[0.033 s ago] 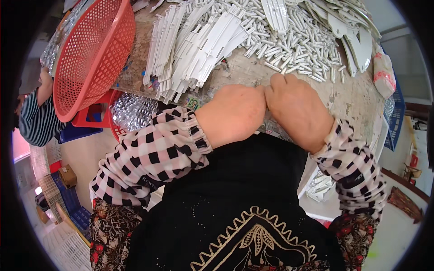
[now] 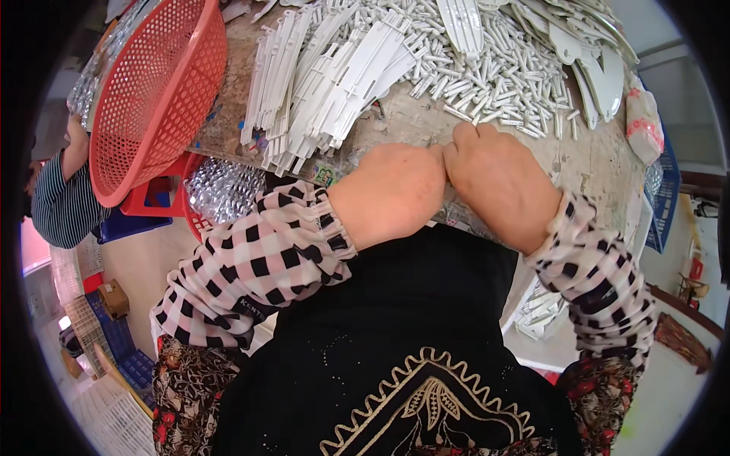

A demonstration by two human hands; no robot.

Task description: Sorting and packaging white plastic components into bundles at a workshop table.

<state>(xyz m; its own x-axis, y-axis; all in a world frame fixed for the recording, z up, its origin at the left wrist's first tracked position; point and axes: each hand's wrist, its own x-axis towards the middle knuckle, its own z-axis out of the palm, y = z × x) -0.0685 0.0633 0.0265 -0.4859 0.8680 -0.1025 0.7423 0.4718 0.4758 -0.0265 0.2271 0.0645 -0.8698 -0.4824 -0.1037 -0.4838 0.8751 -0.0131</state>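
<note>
My left hand (image 2: pixel 395 190) and my right hand (image 2: pixel 498 182) meet over the near edge of the worktable (image 2: pixel 593 171), knuckles up. Both are closed, their thumbs and fingertips pressed together. Whatever they grip is hidden behind the fingers. Just beyond my right hand spreads a heap of small white stick-like plastic pieces (image 2: pixel 502 83) with dark marks. A stack of long white plastic strips (image 2: pixel 342 83) lies ahead of my left hand.
A red perforated basket (image 2: pixel 156 99) tilts at the left, above a container of silvery material (image 2: pixel 224 190). Larger curved white panels (image 2: pixel 604 83) and a white-and-red bag (image 2: pixel 645 125) line the right side. Another person's striped sleeve (image 2: pixel 68 197) shows at far left.
My right wrist and sleeve have shifted slightly outward to the right. The fingers stay pressed together, and my left hand has hardly moved.
</note>
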